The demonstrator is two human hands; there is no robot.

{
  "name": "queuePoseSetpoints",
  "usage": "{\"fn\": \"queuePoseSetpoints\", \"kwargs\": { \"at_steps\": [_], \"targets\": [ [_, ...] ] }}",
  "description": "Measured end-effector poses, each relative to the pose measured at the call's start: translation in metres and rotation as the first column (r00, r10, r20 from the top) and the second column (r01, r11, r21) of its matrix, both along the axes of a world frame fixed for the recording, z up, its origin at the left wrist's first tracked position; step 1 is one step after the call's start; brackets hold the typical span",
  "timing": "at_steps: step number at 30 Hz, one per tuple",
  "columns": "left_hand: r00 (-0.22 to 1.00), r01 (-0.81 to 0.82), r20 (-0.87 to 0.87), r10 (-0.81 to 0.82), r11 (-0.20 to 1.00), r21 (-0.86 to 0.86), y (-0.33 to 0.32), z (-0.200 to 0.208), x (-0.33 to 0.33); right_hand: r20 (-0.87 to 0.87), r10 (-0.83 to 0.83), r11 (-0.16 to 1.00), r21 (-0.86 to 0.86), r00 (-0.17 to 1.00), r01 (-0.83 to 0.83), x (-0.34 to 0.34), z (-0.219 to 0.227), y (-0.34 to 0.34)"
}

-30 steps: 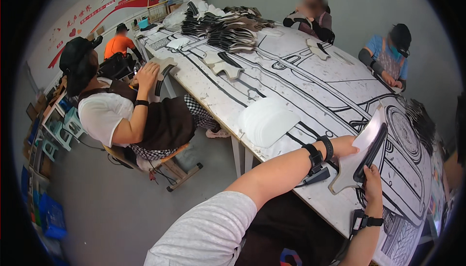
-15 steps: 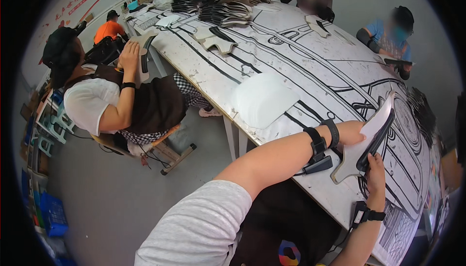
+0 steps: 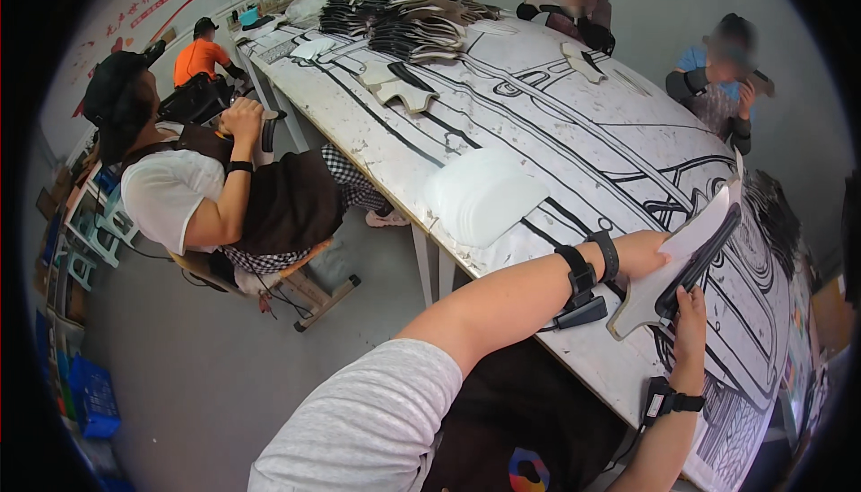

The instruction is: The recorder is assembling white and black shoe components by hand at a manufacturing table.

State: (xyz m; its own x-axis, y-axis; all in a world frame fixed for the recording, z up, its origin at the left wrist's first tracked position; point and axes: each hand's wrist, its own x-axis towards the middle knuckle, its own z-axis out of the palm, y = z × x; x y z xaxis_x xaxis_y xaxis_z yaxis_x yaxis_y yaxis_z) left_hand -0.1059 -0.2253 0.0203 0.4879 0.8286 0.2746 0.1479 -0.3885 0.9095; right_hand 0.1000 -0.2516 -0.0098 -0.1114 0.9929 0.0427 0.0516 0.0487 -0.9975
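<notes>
Over the table's right side I hold a flat off-white piece with a flared lower end (image 3: pixel 638 306), shaped like part of a shoe upper. A black padded strip (image 3: pixel 705 257) runs along its right edge. A whiter pointed sheet (image 3: pixel 700 225) overlaps its upper part. My left hand (image 3: pixel 644 253) is at the left edge with its fingers mostly hidden behind the piece; it appears closed on it. My right hand (image 3: pixel 691 317) pinches the lower end of the black strip from the right, thumb on the front.
White rounded sheets (image 3: pixel 489 196) lie stacked near the table edge (image 3: pixel 395 189). A similar piece (image 3: pixel 401 88) lies farther off, before a big heap of black and beige pieces (image 3: pixel 395 21). A seated co-worker (image 3: pixel 184 174) is at left; others sit beyond the table. A blue crate (image 3: pixel 94 395) stands on the floor.
The whiter sheet's tip has shifted slightly, and a second edge shows behind it. My hands stay almost in place. The co-worker at left has lowered a similar piece.
</notes>
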Motion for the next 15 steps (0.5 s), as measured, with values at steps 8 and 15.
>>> {"fn": "queuePoseSetpoints", "kwargs": {
  "at_steps": [8,15],
  "targets": [
    [1.000,-0.007,-0.010,0.007,0.999,0.032,-0.002,0.001,-0.001,0.117,-0.037,0.999,0.033,0.992,0.033,0.003,0.004,0.001],
    [0.999,-0.021,-0.046,0.026,0.993,0.113,0.003,-0.003,0.002,0.023,-0.017,0.998,0.058,1.000,0.016,0.009,-0.006,0.009]
  ]
}}
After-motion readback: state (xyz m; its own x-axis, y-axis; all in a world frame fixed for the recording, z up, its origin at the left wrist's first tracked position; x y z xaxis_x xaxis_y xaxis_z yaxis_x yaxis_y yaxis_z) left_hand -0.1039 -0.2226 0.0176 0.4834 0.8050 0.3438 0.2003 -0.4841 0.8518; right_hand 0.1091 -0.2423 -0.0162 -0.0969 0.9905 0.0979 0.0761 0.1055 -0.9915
